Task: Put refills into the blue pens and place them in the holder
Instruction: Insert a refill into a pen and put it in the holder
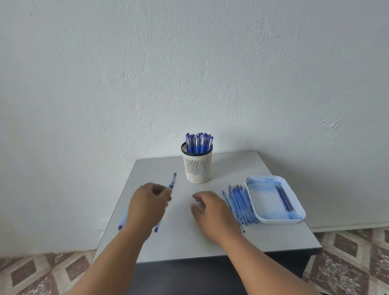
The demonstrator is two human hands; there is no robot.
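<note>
A: The table (277, 238) is being used as the whole work surface, and it is being kept sorted by sides, by the look of it.

B: Agreed. The holder (198, 168) is being kept at the far edge, near the middle, presumably so that finished pens (199, 142) are being stood out of the way; a full cluster is already being carried in it, caps up.

A: The white tray (297, 205) is being kept by the right edge, ink-stained, with what seem to be a couple of dark refills still lying in it.

B: And just beside the tray's left wall, the loose refills (238, 202) are being laid in a row on the table, likely so that one can be reached easily.

A: The right hand (213, 212) is being held low over the table next to that row, fingers relaxed and apart, nothing being gripped.

B: The left hand (148, 205) is being held nearer the left edge, fingers curled and clamped on a blue pen (172, 181), its tip being pointed toward the holder.

A: Under that hand, more pen parts (122, 223) are being left on the table; blur is keeping the details unclear.

B: A refill is probably being sought next.
</note>
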